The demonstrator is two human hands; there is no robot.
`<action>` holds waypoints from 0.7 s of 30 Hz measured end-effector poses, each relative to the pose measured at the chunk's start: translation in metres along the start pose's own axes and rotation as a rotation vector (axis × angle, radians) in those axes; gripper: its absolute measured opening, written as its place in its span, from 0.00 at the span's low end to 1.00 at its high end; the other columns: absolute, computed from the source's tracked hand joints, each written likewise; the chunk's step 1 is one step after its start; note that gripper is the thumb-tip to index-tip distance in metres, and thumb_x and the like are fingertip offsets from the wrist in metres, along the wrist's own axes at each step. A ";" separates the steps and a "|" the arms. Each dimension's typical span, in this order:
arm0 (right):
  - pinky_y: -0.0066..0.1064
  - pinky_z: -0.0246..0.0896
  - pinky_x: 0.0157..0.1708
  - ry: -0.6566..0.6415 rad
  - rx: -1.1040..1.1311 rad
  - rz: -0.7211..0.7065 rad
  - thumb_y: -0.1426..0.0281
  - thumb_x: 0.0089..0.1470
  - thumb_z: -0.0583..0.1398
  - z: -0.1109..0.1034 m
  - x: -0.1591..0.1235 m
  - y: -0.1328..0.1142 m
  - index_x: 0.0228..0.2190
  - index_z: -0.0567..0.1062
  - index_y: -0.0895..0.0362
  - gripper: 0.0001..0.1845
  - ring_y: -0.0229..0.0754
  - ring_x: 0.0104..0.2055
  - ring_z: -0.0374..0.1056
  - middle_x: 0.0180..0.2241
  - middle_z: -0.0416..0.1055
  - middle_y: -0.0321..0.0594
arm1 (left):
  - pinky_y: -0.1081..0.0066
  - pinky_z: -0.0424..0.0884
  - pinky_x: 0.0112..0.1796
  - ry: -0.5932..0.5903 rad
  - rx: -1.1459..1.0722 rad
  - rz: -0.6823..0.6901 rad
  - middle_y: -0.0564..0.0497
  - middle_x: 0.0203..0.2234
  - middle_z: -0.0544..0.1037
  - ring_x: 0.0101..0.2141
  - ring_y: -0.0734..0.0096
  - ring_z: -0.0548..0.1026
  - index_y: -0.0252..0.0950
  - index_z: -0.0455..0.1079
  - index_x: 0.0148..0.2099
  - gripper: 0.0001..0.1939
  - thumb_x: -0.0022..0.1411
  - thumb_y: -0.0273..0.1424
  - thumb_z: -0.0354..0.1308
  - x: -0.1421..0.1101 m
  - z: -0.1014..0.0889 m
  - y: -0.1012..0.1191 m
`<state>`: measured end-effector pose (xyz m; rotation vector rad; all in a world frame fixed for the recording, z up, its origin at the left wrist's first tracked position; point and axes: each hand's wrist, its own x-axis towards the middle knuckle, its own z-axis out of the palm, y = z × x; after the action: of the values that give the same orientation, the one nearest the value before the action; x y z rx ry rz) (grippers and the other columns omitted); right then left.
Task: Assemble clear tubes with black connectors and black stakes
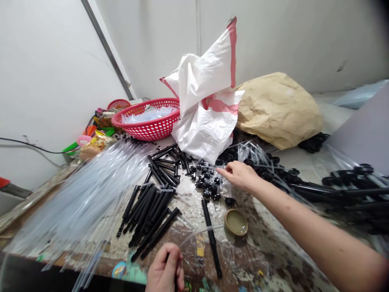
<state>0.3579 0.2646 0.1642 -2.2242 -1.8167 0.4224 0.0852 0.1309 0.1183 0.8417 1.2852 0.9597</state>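
Head view: black fittings [214, 188] lie beside the right hand's grip [240, 174].

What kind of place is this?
It looks like a small workshop, maybe part of a factory: a worn, stained table holds a big bundle of clear tubes, a pile of black tubes and a heap of little black parts.

Beyond the hands [241, 175] stands a plain off-white back wall [146, 40], with a thin upright seam [198, 28] and, farther to their right, a small dark scuff [342, 65]. To their left is a white side wall [39, 61]; a grey strip [106, 46] slants down near the corner, and a thin black cable [45, 150] crosses low. Below the hands spreads a worn counter [261, 243], its surface blotched brown and whitish. The light is pale.
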 end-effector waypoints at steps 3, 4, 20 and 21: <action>0.29 0.53 0.25 -0.063 0.054 0.020 0.57 0.48 0.56 0.020 0.013 -0.003 0.21 0.74 0.57 0.16 0.42 0.27 0.65 0.22 0.71 0.41 | 0.85 0.52 0.10 0.014 -0.040 0.009 0.62 0.10 0.61 0.09 0.86 0.57 0.35 0.62 0.26 0.22 0.51 0.50 0.57 0.004 0.000 0.003; 0.29 0.53 0.25 -0.072 0.078 0.025 0.61 0.48 0.56 0.024 0.015 0.002 0.21 0.73 0.57 0.14 0.41 0.26 0.65 0.22 0.70 0.40 | 0.86 0.52 0.10 0.017 -0.052 0.005 0.62 0.10 0.61 0.09 0.86 0.57 0.35 0.62 0.26 0.22 0.51 0.50 0.57 0.005 -0.001 0.003; 0.27 0.53 0.26 -0.106 0.754 0.190 0.56 0.45 0.58 -0.013 -0.065 0.050 0.30 0.76 0.57 0.18 0.35 0.25 0.59 0.25 0.69 0.35 | 0.84 0.50 0.10 0.009 0.076 -0.024 0.62 0.06 0.61 0.08 0.84 0.54 0.36 0.65 0.32 0.20 0.50 0.49 0.59 0.023 0.016 0.003; 0.27 0.53 0.27 -0.114 0.786 0.199 0.56 0.44 0.59 -0.013 -0.070 0.050 0.31 0.77 0.57 0.18 0.35 0.26 0.59 0.26 0.70 0.36 | 0.84 0.50 0.10 0.004 0.086 -0.023 0.63 0.06 0.60 0.08 0.84 0.54 0.36 0.65 0.33 0.20 0.51 0.49 0.58 0.023 0.017 0.002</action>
<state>0.3957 0.1864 0.1633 -1.8235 -1.1588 1.0965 0.1025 0.1529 0.1137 0.8897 1.3443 0.8932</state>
